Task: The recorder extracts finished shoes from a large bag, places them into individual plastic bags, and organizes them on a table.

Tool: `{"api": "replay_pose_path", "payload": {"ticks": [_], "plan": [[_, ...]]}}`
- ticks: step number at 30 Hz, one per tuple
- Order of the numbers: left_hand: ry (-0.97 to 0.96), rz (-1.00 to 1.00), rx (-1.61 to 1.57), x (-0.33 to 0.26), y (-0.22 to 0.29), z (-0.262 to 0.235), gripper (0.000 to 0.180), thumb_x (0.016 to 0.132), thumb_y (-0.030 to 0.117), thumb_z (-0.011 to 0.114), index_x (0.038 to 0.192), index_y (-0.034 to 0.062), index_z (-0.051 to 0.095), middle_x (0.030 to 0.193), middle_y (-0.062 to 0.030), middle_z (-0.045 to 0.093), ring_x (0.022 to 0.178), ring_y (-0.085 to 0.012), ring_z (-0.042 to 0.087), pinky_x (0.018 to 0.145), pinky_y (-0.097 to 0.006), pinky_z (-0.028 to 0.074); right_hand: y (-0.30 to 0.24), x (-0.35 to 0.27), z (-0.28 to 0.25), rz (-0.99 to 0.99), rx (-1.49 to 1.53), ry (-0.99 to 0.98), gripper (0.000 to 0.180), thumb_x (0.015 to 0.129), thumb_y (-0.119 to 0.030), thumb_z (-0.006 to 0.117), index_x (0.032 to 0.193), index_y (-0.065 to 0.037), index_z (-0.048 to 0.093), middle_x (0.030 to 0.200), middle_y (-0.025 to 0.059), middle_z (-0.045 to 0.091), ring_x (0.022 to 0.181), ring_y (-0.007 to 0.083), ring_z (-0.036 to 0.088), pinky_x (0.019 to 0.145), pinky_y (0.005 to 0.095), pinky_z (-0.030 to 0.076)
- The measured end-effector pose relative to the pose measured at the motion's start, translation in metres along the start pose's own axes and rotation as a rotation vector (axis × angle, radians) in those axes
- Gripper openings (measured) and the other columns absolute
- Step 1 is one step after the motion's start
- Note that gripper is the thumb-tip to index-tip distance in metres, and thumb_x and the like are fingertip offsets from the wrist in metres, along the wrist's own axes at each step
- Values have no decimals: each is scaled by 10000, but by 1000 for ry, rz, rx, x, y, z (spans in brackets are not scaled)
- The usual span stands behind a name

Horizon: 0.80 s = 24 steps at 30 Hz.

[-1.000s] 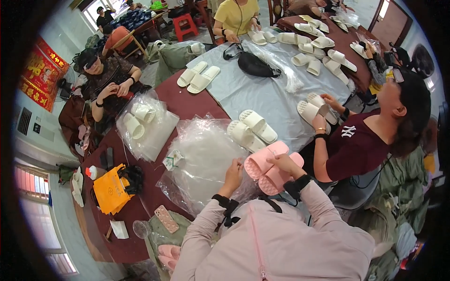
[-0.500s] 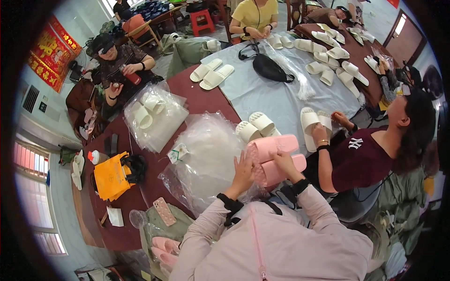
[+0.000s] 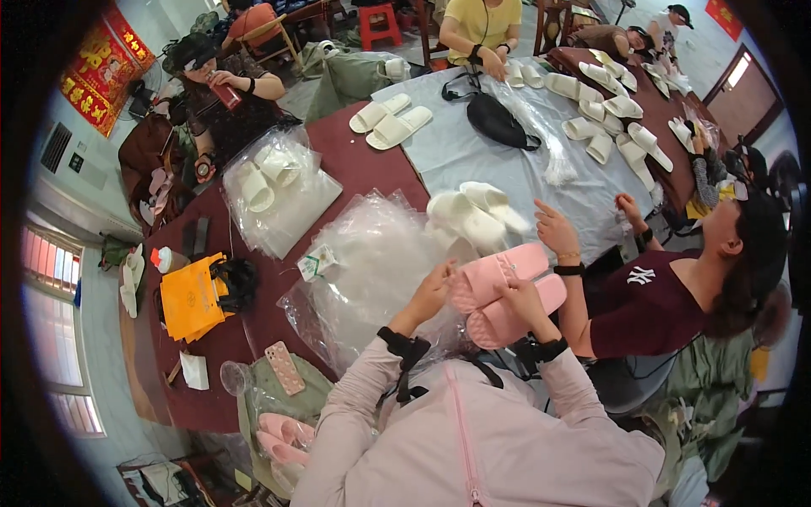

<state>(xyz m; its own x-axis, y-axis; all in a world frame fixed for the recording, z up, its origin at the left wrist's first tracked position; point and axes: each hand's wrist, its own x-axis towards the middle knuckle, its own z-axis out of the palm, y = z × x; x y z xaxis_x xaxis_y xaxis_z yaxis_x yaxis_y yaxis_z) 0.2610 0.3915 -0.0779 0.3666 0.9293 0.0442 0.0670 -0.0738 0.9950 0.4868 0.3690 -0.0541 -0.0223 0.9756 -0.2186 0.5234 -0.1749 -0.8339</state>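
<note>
A pair of pink slippers (image 3: 507, 291) is in my right hand (image 3: 525, 306), tilted above the near edge of the table. My left hand (image 3: 432, 286) is at the left of the slippers, its fingers curled in together. Whether those fingers pinch some clear film is too fine to make out. Under and beside my left hand spreads a stack of clear plastic bags (image 3: 367, 262). Just beyond the pink slippers, several white slippers (image 3: 477, 215) lie bunched together, slightly blurred.
A co-worker's hand (image 3: 557, 228) hovers right of the white slippers. More white slippers (image 3: 390, 122) and a black waist bag (image 3: 498, 122) lie farther back. Left are bagged slippers (image 3: 270, 182), an orange bag (image 3: 193, 300) and a phone (image 3: 285, 367). More pink slippers (image 3: 283, 438) lie low left.
My left hand has drawn back from the slippers, its spread fingers curling in. The co-worker on the right has let go of white slippers beside the other pair. Another person has raised a red bottle.
</note>
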Motion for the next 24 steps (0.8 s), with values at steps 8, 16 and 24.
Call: {"api": "replay_pose_path", "payload": {"ticks": [8,16,24], "plan": [[-124,-165,287,0,1,-16,217,897,171,469,1055,25,443,1026,-92,529,940,-193,466,880,-309,371,-6,7,8,167,296,80,315,826,-279,596,715,14,625,620,-17,539,583,59,452,514,237,373],[-219,-129,624,-1,17,7,388,877,209,450,1224,45,396,1374,-185,306,1320,-341,202,1044,-492,142,-10,6,10,132,169,-5,332,823,-277,595,692,27,606,582,-12,523,543,71,437,486,262,364],[-313,279,789,-5,44,37,300,823,184,488,1080,33,458,1371,-178,302,1297,-427,175,1024,-584,102,15,17,30,211,748,97,304,876,-278,514,847,3,625,737,51,611,648,123,554,596,269,450]]}}
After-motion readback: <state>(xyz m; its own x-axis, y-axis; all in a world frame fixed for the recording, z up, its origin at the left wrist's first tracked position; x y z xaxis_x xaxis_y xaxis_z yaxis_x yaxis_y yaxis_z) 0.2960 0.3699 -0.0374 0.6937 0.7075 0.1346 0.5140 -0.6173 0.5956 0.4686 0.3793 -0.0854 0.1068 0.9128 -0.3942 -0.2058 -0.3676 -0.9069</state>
